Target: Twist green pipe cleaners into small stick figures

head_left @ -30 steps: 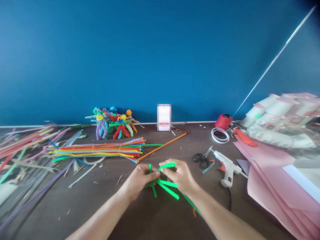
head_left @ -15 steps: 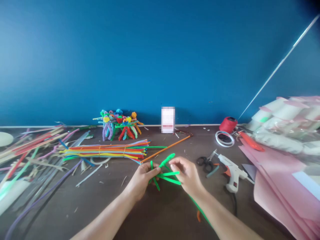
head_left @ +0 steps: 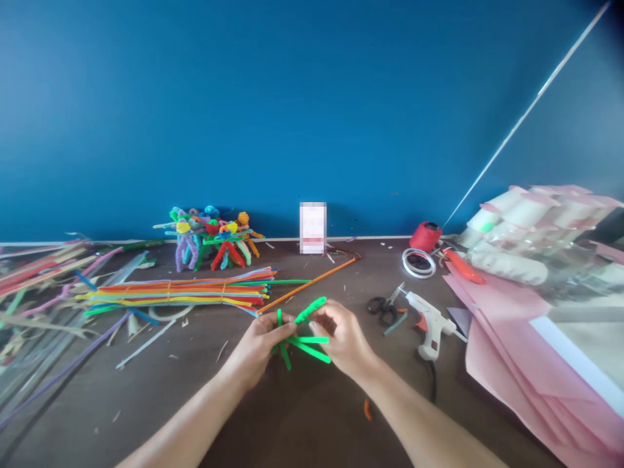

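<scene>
A green pipe-cleaner shape point(head_left: 312, 311) is between my hands, with a thick twisted part pointing up to the right and several thin strands sticking out. My left hand point(head_left: 266, 338) pinches it at the middle, thumb on top. My right hand point(head_left: 341, 335) is closed at the twisted part, thumb and fingers together; the fingertips partly hide what they grip. Just beyond my hands an orange pipe cleaner point(head_left: 307, 286) lies slanted on the dark table point(head_left: 292, 416).
Behind on the left lie a bundle of coloured pipe cleaners point(head_left: 180, 292) and small pipe-cleaner figures point(head_left: 212, 237). At right are scissors point(head_left: 387, 305), a glue gun point(head_left: 431, 325), red thread point(head_left: 426, 236), a white ring point(head_left: 419, 262) and pink sheets point(head_left: 517, 364). Loose strips point(head_left: 43, 312) cover the far left.
The whole view has shifted, so things appear further left. My right hand has come in closer to the twisted green part, and the long green strand below my right hand no longer shows.
</scene>
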The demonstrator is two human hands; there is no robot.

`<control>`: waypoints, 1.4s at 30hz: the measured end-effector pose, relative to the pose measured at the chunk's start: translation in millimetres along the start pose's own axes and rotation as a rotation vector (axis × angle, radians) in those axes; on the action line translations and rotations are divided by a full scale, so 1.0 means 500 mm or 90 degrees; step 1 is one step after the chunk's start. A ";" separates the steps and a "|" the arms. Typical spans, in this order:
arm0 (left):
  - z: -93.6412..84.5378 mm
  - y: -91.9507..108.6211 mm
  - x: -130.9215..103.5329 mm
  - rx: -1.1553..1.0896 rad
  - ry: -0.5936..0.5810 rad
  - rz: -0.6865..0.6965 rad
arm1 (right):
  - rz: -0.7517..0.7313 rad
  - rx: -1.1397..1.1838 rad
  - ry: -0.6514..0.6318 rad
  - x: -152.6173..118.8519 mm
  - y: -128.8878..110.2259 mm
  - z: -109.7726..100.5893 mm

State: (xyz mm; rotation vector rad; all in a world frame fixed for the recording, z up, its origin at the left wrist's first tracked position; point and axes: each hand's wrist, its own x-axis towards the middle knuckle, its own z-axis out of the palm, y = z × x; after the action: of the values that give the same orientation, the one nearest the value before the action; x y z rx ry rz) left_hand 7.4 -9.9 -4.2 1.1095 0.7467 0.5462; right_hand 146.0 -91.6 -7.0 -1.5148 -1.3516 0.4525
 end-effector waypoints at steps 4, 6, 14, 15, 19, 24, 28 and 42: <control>0.001 0.002 -0.002 0.006 -0.030 -0.012 | 0.016 -0.002 -0.038 -0.002 -0.006 0.004; 0.001 0.001 -0.002 0.008 -0.031 -0.009 | 0.029 0.001 -0.045 -0.004 -0.007 0.005; 0.000 -0.007 0.001 0.015 -0.036 0.004 | 0.052 -0.006 -0.062 -0.007 -0.007 0.010; 0.000 -0.006 0.001 0.015 -0.032 0.001 | 0.046 -0.011 -0.072 -0.007 -0.009 0.010; 0.000 0.000 0.001 0.003 -0.019 -0.008 | 0.001 -0.040 -0.092 -0.008 -0.017 0.006; -0.003 0.003 0.003 -0.044 0.016 -0.029 | -0.008 -0.106 -0.090 -0.010 -0.020 0.001; -0.004 0.004 0.002 -0.045 0.002 -0.037 | -0.011 -0.127 -0.090 -0.012 -0.022 -0.001; -0.015 -0.009 0.010 0.345 0.065 0.154 | -0.067 -0.206 -0.185 -0.011 -0.027 -0.020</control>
State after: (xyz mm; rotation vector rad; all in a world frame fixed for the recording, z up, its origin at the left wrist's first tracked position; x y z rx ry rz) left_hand 4.9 -3.5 -11.6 1.7008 0.8821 0.6255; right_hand 145.5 -102.8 6.9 -1.6735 -1.7915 0.4120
